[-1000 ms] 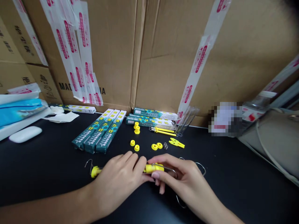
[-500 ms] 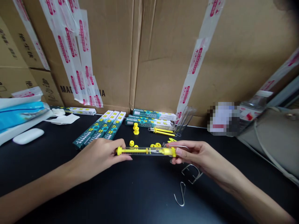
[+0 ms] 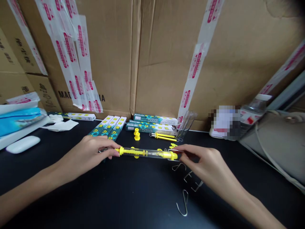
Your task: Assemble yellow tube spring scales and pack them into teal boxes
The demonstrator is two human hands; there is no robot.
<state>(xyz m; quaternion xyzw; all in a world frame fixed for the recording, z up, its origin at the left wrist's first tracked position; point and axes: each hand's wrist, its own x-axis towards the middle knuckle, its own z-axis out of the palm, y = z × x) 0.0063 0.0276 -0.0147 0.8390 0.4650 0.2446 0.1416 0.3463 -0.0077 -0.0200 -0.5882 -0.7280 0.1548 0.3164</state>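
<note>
A tubular spring scale point(image 3: 137, 153), a clear tube with yellow end caps and a yellow rod inside, lies level across the middle, above the table. My left hand point(image 3: 96, 149) pinches its left end at the yellow cap, with a bit of metal showing among the fingers. At the right end, my right hand point(image 3: 199, 160) has its fingers closed on a thin bent wire handle point(image 3: 172, 150) that straddles the yellow cap. My fingertips hide part of this wire. Below the right hand lie several loose bent wires, including a wire hook point(image 3: 185, 203).
Behind the hands are printed narrow boxes point(image 3: 154, 128), yellow caps point(image 3: 137, 135), yellow rods point(image 3: 166, 137) and clear tubes point(image 3: 188, 125). A white rounded case point(image 3: 23, 144) lies left. A bottle point(image 3: 254, 113) and grey bag point(image 3: 278, 143) stand right, against a cardboard wall point(image 3: 164, 63).
My left hand has shifted left towards the tube's end. My right fingers have moved off the right cap onto the wire handle, which now straddles that cap. The view has tilted slightly.
</note>
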